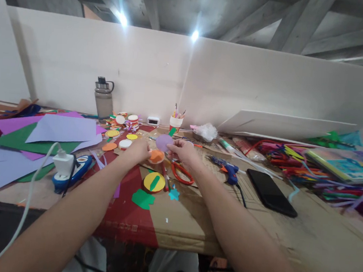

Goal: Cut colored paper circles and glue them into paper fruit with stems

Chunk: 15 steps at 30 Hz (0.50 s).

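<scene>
My right hand (183, 150) pinches a purple paper disc (164, 143) by its right edge, above the worktable. A green strip of paper (172, 131) shows just beyond the disc. My left hand (139, 149) is closed at the left edge of a round piece with orange paper on it (157, 156), just below the purple disc. Nearer to me lie a yellow round piece with a green strip across it (154, 182), a green paper scrap (143, 198) and a blue star (174, 194). Red-handled scissors (182, 173) rest under my right wrist.
On the left are coloured paper sheets (62, 131) and a blue power strip (71, 176) with a white cable. A bottle (103, 99) and a cup of brushes (176, 122) stand behind. To the right lie a glue gun (228, 169), a phone (271, 192) and a plastic case (347, 165).
</scene>
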Available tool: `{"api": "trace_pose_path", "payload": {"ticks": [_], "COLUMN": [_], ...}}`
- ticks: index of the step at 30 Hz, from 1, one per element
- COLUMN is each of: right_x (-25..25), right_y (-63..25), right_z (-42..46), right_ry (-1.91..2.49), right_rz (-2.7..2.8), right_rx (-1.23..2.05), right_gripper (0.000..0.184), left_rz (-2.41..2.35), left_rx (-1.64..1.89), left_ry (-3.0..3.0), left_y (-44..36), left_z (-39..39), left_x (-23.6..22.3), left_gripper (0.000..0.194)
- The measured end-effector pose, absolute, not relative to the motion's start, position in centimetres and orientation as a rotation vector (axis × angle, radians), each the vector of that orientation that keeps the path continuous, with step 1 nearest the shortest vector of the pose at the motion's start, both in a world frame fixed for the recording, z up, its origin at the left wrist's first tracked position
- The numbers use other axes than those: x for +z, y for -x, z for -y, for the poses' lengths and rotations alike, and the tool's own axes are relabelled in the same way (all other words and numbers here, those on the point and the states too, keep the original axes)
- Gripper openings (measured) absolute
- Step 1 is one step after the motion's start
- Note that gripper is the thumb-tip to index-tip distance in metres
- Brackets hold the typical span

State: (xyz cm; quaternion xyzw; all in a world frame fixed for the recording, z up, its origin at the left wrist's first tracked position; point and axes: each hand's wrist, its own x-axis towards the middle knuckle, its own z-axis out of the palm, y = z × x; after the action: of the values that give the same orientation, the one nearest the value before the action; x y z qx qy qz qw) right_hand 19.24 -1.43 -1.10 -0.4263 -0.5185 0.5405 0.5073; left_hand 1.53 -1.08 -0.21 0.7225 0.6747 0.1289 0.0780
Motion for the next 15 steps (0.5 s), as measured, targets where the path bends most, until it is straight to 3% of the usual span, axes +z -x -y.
{"api": "trace_pose_path", "payload": {"ticks": [15], "right_x": [-1.03], "right_y": [-19.42], "right_z": [1.55], "right_ry": [0.966], "right_rz": [1.267], "right_rx": [1.344], "right_gripper": [0.02], "left_rz": [-1.978], "left_rx": [0.543], "left_ry": [-2.24], "left_y": [-1.36], "left_z": [0.53], "left_x": [-0.31], "left_gripper": [0.015]}}
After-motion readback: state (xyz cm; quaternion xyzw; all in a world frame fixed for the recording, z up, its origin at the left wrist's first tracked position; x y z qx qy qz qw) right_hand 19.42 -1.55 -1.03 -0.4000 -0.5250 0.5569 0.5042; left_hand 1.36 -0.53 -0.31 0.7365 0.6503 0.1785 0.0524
